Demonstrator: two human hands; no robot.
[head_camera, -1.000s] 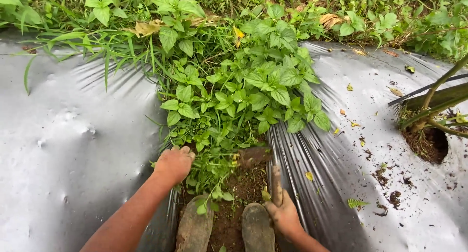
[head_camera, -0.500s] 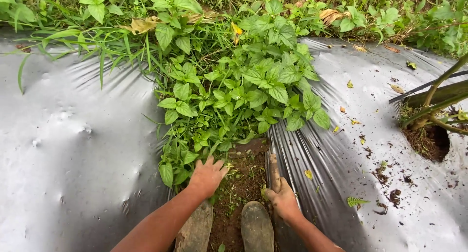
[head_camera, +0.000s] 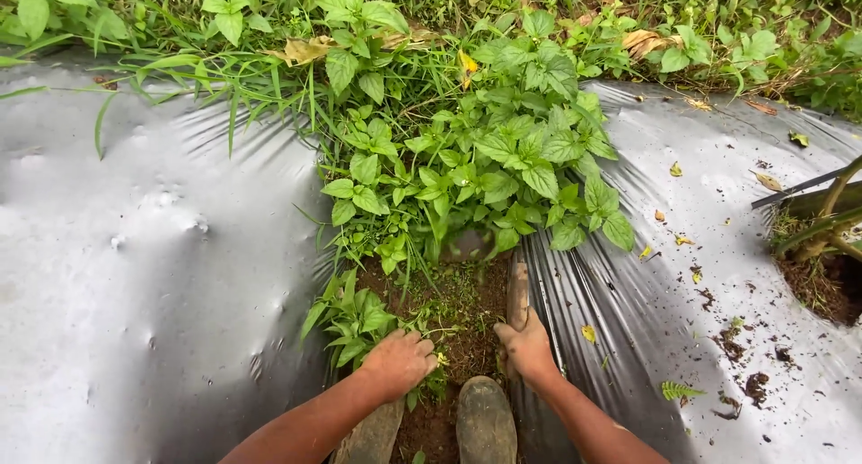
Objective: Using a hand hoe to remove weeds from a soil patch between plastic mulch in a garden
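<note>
Silver plastic mulch sheeting (head_camera: 144, 275) covers the ground on both sides of a narrow furrow, the left sheet (head_camera: 144, 275) broad and dimpled, the right sheet (head_camera: 718, 248) creased and littered with soil crumbs and small yellow leaves. A dense stand of broad-leaved green weeds (head_camera: 485, 159) fills the furrow from the top edge down to mid-frame, with long grass blades spilling over the left sheet. Below the weeds lies a strip of bare brown soil (head_camera: 467, 311) with scattered fine green sprouts. At the far right edge, a planting hole (head_camera: 826, 284) in the sheeting shows dark soil and woody stems.

2 muddy boot toes (head_camera: 485, 419) sit at the bottom of the furrow.

The left hand (head_camera: 400, 361) is closed, fingers curled down onto a small clump of weeds (head_camera: 359, 320) at the left edge of the bare soil, next to the sheeting. The right hand (head_camera: 528, 347) is clamped around the handle of a soil-caked hand tool (head_camera: 518, 293); the handle runs up the furrow's right edge, and its blade end is blurred at the base of the weed stand.
</note>
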